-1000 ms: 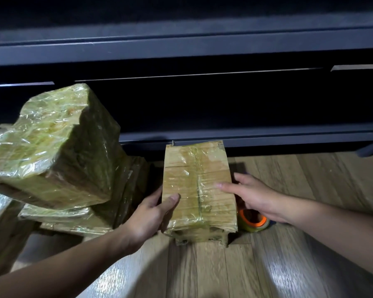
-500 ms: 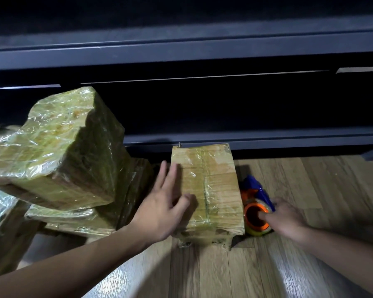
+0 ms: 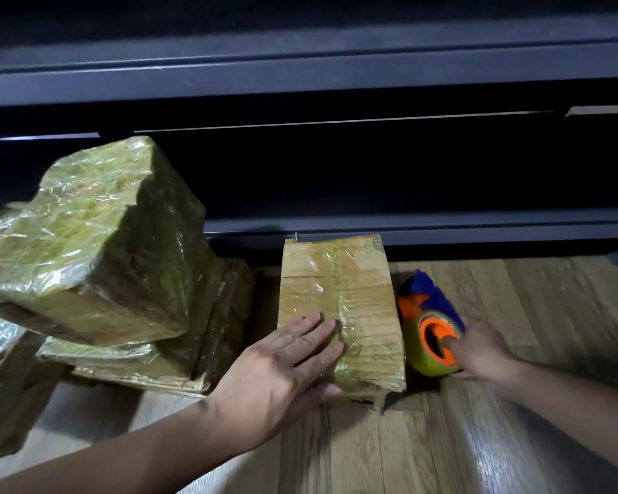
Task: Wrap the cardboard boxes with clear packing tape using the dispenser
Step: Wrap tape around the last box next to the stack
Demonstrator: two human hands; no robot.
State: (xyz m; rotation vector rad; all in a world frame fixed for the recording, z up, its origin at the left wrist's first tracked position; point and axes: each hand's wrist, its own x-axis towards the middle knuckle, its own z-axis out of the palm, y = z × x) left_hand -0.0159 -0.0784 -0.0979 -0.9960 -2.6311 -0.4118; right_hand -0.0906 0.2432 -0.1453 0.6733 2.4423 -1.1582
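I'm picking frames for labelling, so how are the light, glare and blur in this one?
Head view: dim overall, the dark cabinet nearly black; head view: glare streaks on the wooden floor lower right, sheen on the wrapped box at left; head view: the left hand and its forearm slightly motion-smeared, the middle box and tape dispenser fairly sharp.

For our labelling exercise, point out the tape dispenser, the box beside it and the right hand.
tape dispenser (image 3: 432,292): head view, blue body.
box (image 3: 354,297): head view, taped top.
right hand (image 3: 478,351): head view, back.
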